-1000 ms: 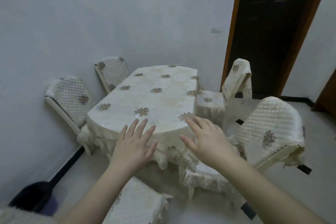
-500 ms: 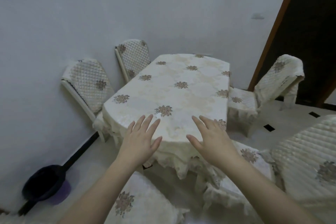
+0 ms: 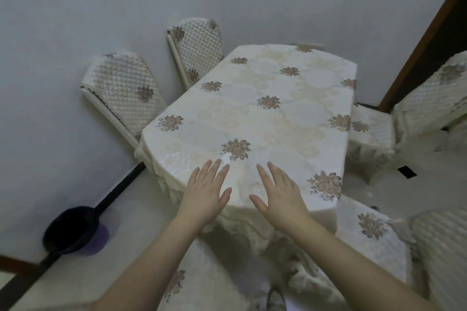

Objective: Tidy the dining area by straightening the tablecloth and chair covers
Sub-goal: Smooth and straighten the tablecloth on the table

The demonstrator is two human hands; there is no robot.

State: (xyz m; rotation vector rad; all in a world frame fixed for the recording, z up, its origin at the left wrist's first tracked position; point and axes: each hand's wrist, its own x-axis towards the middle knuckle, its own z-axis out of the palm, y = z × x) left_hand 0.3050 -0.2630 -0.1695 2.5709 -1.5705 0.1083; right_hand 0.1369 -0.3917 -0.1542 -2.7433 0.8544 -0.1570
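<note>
The person's left hand and right hand reach out side by side over the near end of the desk, palms down, over the cream tablecloth with its brown flower motifs. On both hands the fingers are straight and spread apart, holding nothing; whether the palms actually press the cloth or hover just above it cannot be told. The tablecloth covers the whole desk top, and its frilled edge hangs down over the near end beneath the hands.

Quilted chair covers sit on the chairs around the desk: two chair backs lean against the white wall on the left, a covered chair stands on the right by the dark door frame, and a covered seat lies just beside the desk's near right corner. A dark dustpan rests on the floor by the left wall
</note>
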